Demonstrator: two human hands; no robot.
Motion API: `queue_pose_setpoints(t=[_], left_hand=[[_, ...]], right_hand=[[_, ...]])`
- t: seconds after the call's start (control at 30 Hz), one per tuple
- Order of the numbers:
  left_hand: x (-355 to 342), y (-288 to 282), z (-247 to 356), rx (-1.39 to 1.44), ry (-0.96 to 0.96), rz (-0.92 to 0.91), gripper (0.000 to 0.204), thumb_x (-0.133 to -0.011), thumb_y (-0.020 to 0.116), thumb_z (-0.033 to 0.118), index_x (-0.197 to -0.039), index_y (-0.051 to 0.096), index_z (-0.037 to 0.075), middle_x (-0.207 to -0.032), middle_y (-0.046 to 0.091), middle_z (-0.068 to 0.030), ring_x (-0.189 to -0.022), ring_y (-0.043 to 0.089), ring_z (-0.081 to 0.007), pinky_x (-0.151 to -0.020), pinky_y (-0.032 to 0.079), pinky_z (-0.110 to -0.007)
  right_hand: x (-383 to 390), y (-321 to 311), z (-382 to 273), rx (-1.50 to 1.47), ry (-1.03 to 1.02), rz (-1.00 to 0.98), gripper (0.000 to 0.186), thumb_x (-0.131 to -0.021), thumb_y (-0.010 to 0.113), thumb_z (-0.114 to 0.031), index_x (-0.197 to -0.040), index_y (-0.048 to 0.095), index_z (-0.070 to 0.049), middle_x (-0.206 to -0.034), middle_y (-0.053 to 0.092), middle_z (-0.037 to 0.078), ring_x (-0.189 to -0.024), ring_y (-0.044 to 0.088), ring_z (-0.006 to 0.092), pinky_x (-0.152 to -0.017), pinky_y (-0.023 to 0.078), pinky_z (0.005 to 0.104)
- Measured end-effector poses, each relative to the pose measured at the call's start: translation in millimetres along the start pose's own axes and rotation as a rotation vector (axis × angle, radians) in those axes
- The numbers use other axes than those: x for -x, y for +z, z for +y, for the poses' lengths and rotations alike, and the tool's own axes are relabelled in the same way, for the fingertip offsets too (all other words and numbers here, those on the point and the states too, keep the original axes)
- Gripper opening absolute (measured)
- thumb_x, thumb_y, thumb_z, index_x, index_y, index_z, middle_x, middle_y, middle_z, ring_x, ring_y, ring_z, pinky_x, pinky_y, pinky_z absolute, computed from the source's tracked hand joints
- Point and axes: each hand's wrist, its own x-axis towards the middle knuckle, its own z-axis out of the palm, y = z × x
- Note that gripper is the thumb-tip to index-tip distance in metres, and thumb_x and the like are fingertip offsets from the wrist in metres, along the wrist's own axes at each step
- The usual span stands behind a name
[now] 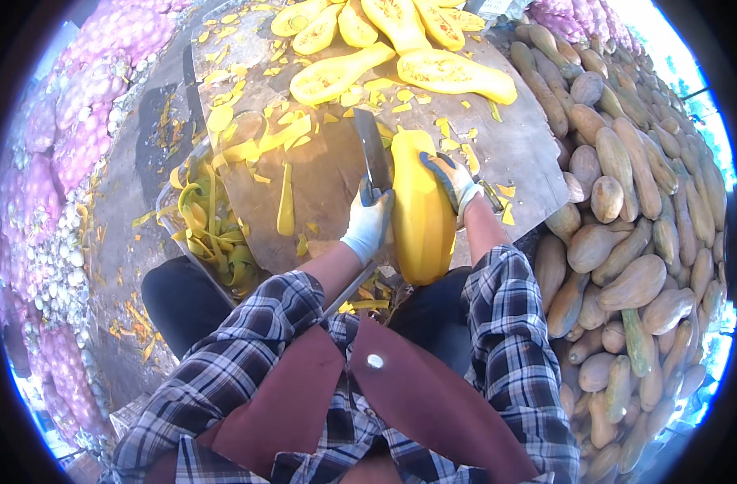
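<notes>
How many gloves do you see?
2: one glove on the left hand, which holds the knife; another on the right hand, touching the yellow squash.

Table (538, 165): 1. Peeled squash (423, 218): 1, across the table's near edge. Knife (372, 149): 1. Gloves (369, 219): 2. Cut squash (457, 77): at least 8, toward the table's far edge. Tub (165, 206): 1, at the left edge. Peelings (285, 202): dozens, exact number unclear. Unpeeled squash (614, 157): dozens, beyond the right edge; overlapping, total uncountable. Pink sacks (86, 89): several, far left, number unclear.
</notes>
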Motion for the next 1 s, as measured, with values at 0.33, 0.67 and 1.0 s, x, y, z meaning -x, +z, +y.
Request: queue_pose_setpoints(t=[0.33, 0.67, 1.0], left_hand=[[20.5, 24.9, 56.9, 0.208, 0.165, -0.240, 0.054, -0.097, 0.058, -0.007, -0.148, 0.047, 0.006, -0.124, 0.062, -0.0044, -0.108, 0.060, -0.0138, -0.096, 0.051, -0.027], [68.0, 30.5, 105.5, 0.018, 0.350, -0.585, 0.049, -0.102, 0.053, 0.005, -0.150, 0.044, 0.002, -0.139, 0.060, -0.0119, -0.127, 0.059, -0.0228, -0.110, 0.047, -0.038], [163.0, -32.7, 219.9, -0.978, 0.598, -0.471, 0.040, -0.091, 0.062, 0.008, -0.130, 0.058, 0.001, -0.096, 0.067, -0.0073, -0.083, 0.063, -0.0170, -0.079, 0.053, -0.033]], right_hand=[[65.0, -9.0, -104.3, -0.544, -0.154, -0.178, 0.068, -0.077, 0.088, -0.014, -0.136, 0.058, 0.002, -0.118, 0.071, 0.011, -0.104, 0.070, 0.0193, -0.093, 0.058, 0.0338], [175.7, 18.0, -102.8, 0.033, -0.791, 0.225, 0.112, -0.057, 0.100, -0.025, -0.147, 0.041, 0.004, -0.133, 0.063, 0.016, -0.123, 0.063, 0.0265, -0.108, 0.048, 0.0414], [169.6, 25.5, -100.8, -0.093, -0.729, 0.335, 0.097, -0.059, 0.097, -0.020, -0.141, 0.049, 0.000, -0.125, 0.067, 0.012, -0.115, 0.065, 0.0238, -0.106, 0.049, 0.0375]])
